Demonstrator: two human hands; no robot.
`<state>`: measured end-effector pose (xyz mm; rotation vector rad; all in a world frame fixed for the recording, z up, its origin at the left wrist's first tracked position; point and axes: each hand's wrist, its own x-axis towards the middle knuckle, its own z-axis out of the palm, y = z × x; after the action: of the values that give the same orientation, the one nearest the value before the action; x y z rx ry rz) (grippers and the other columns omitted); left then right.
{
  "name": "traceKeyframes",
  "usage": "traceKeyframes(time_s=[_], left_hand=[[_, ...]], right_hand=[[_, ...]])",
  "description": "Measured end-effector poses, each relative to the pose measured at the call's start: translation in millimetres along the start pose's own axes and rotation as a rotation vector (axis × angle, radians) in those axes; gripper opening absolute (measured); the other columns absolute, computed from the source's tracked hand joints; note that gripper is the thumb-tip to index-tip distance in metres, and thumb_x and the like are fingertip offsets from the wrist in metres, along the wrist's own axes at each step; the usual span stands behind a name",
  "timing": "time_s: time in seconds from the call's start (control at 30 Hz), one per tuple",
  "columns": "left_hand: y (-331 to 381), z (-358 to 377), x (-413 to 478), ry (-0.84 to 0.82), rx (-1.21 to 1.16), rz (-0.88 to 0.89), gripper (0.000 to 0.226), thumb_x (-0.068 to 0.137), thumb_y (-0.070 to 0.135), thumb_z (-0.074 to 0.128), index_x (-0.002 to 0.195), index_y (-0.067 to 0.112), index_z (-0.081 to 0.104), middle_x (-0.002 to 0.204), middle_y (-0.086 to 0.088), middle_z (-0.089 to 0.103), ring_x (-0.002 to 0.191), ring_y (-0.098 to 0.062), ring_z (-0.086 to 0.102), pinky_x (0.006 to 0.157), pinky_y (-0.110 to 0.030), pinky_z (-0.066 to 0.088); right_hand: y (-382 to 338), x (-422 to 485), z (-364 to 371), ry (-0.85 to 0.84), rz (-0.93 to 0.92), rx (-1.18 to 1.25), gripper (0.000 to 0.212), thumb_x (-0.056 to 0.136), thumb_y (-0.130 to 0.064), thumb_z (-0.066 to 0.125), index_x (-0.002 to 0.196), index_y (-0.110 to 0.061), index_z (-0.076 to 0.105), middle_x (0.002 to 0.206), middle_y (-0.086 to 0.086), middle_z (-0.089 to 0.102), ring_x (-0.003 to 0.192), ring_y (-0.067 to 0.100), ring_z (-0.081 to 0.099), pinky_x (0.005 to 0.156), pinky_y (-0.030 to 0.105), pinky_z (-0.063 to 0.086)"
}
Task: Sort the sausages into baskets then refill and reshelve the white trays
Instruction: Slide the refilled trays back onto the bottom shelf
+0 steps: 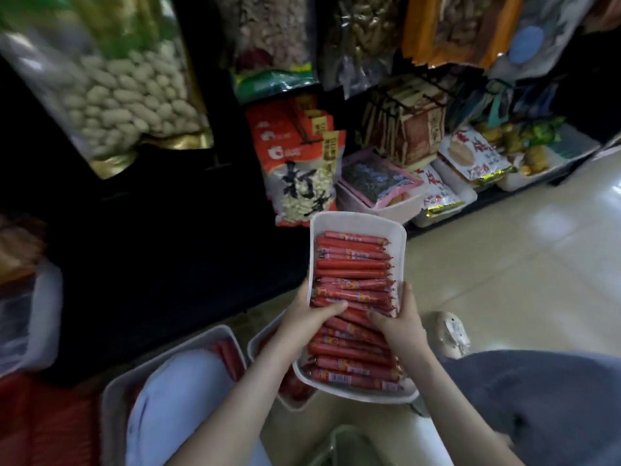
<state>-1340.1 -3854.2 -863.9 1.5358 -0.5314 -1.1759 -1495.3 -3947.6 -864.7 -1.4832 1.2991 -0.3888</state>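
- I see a white rectangular plastic tray (357,218) held in the air at centre frame, long axis running up-frame, far end tilted slightly right.
- It is packed with red wrapped sausages (353,264), lying crosswise in stacked rows from rim to rim.
- The left hand (307,314) grips the tray's left edge near the middle: thumb laid across the sausages, fingers wrapped over the rim and out of sight.
- The right hand (401,322) grips the right edge opposite it: thumb on the sausages, fingers curled round the rim.
- Both forearms come in from bottom centre.
- A second white tray (188,341) sits on the floor at lower left, with a few red sausages at its right side. A pale cloth-covered shape covers most of it; I can't tell what that is.
- A third white tray (258,338) sits just right of it, partly hidden beneath the held tray and the left arm.
- A blurred red mass fills the bottom-left corner; I can't identify it.
- The shelves across the top carry a clear bag of pale nuts (127,95) at upper left and a red-and-white printed bag (302,183) just above the tray's far end.
- More snack packets lie in white bins at mid right.
- The glossy cream tiled floor (504,264) is at right and a grey trouser leg (537,398) at lower right.
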Motion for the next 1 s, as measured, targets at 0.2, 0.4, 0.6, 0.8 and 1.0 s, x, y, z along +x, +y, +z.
traceKeyframes(time_s=[0.2, 0.4, 0.6, 0.8, 1.0], left_hand=[[-35.3, -66.5, -54.7, 0.152, -0.101, -0.093, 0.054, 0.069, 0.039, 0.084, 0.118, 0.037, 0.059, 0.113, 0.004, 0.070, 0.104, -0.019, 0.067, 0.095, -0.049, 0.050], [-61.0, -139.2, -73.6, 0.324, -0.197, -0.159, 0.051, 0.069, 0.039, 0.081, 0.116, 0.034, 0.062, 0.108, 0.004, 0.072, 0.100, -0.019, 0.069, 0.094, -0.046, 0.051], [-83.4, -232.6, -50.5, 0.482, -0.337, -0.176, 0.051, 0.067, 0.032, 0.082, 0.114, 0.037, 0.062, 0.108, 0.001, 0.072, 0.100, -0.023, 0.069, 0.095, -0.048, 0.050], [-85.4, -332.7, -16.7, 0.584, -0.387, -0.145, 0.042, 0.068, 0.020, 0.078, 0.105, 0.036, 0.066, 0.101, -0.001, 0.073, 0.094, -0.023, 0.070, 0.095, -0.046, 0.051], [-113.5, -404.5, 13.9, 0.668, -0.420, -0.162, 0.064, 0.052, 0.026, 0.083, 0.113, 0.029, 0.063, 0.104, -0.005, 0.073, 0.097, -0.026, 0.069, 0.095, -0.048, 0.050]], right_hand=[[-1.2, -25.9, 70.4, -0.229, -0.068, -0.056, 0.054, 0.066, -0.039, 0.069, 0.112, -0.048, 0.041, 0.105, -0.016, 0.063, 0.099, 0.014, 0.063, 0.090, 0.052, 0.049], [-5.3, -20.8, 150.5, -0.459, -0.094, -0.079, 0.053, 0.070, -0.034, 0.072, 0.114, -0.045, 0.044, 0.107, -0.012, 0.065, 0.102, 0.012, 0.064, 0.092, 0.050, 0.049], [-41.0, 19.9, 256.1, -0.630, -0.076, -0.089, 0.053, 0.077, -0.018, 0.070, 0.111, -0.048, 0.044, 0.106, -0.006, 0.066, 0.098, 0.015, 0.065, 0.088, 0.047, 0.053], [-73.3, 65.7, 361.6, -0.740, -0.122, -0.097, 0.052, 0.079, -0.012, 0.068, 0.112, -0.044, 0.046, 0.104, -0.008, 0.066, 0.097, 0.012, 0.066, 0.090, 0.046, 0.052], [-80.5, 90.6, 447.4, -0.814, -0.154, -0.089, 0.055, 0.075, -0.019, 0.077, 0.117, -0.032, 0.044, 0.108, -0.005, 0.064, 0.100, 0.012, 0.065, 0.084, 0.037, 0.054]])
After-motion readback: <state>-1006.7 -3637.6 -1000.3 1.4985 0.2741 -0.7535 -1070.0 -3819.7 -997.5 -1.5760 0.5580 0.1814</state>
